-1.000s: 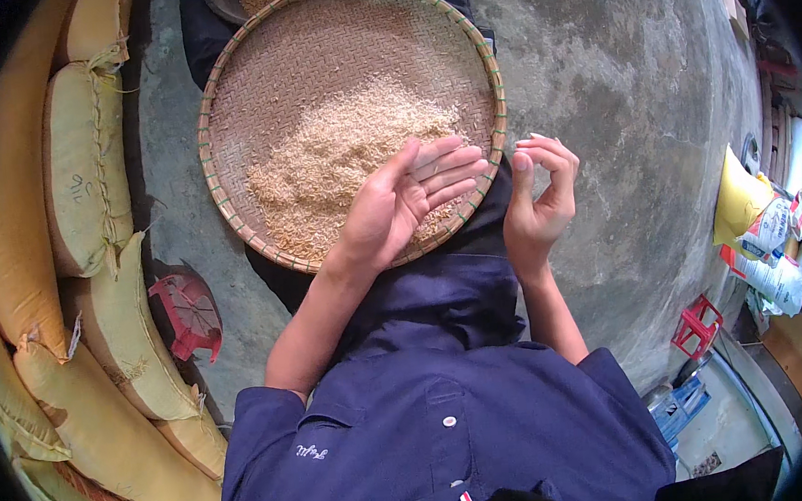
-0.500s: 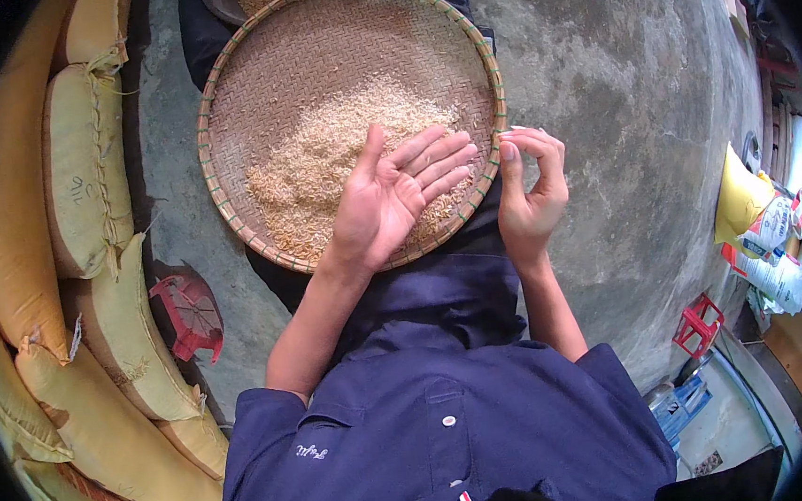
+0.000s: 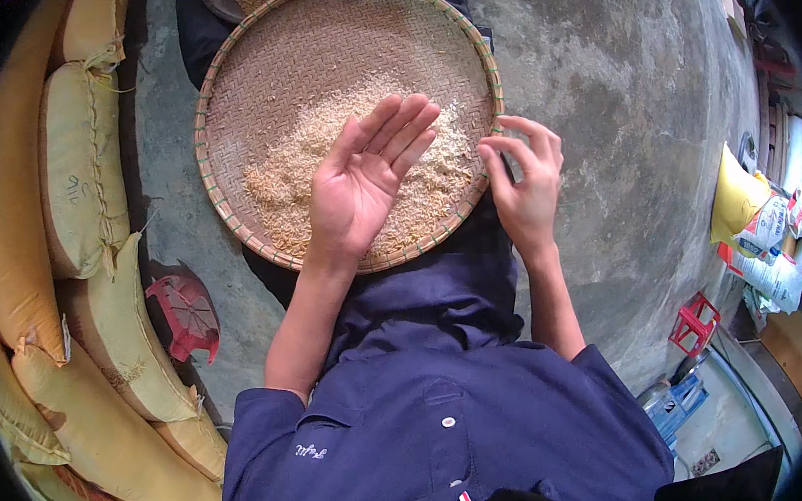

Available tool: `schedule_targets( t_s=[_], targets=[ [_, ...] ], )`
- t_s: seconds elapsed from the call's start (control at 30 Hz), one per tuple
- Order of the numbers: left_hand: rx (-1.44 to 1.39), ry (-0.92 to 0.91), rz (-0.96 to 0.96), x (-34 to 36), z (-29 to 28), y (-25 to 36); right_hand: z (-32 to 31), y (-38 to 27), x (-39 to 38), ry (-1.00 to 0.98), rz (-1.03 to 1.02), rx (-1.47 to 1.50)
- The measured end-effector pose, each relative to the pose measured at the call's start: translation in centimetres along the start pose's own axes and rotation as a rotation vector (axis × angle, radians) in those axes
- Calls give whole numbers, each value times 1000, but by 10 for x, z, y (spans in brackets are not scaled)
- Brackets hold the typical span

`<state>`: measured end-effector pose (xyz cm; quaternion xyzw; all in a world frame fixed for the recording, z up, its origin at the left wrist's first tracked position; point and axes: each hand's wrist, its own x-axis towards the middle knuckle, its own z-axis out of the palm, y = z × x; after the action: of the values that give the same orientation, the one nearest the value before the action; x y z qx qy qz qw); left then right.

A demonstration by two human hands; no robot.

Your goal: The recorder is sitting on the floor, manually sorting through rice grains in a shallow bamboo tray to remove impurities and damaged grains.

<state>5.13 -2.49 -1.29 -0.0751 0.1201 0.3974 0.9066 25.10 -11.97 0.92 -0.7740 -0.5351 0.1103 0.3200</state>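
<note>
I see the left hand [image 3: 358, 188], wide and palm-up, shift left above loose pale-tan grain [image 3: 287, 179] in the round brown woven tray [image 3: 338, 43], uncovering grain between hands; right hand [image 3: 525, 179] narrow, hold unclear.

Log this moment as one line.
left hand: open, palm up, over grain | right hand: fingers bent, beside woven tray | tray: grain inside | scene: sacks at left
</note>
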Motion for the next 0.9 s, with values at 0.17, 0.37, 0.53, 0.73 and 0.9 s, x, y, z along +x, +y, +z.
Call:
schedule_targets(
  t_s=[0.17,0.37,0.53,0.73,0.9],
  targets=[
    [-59,17,-22,0,0,1,7,4,-5,-138,-92,-172],
    [-37,-2,-27,0,-5,1,14,-2,-2,-132,-148,-245],
    [-17,-5,-29,1,-7,0,15,4,-3,-140,-148,-212],
    [1,2,-28,0,-7,0,15,-1,-3,-137,-140,-233],
    [9,6,-39,1,-8,-1,17,0,-5,-144,-147,-269]
  ],
)
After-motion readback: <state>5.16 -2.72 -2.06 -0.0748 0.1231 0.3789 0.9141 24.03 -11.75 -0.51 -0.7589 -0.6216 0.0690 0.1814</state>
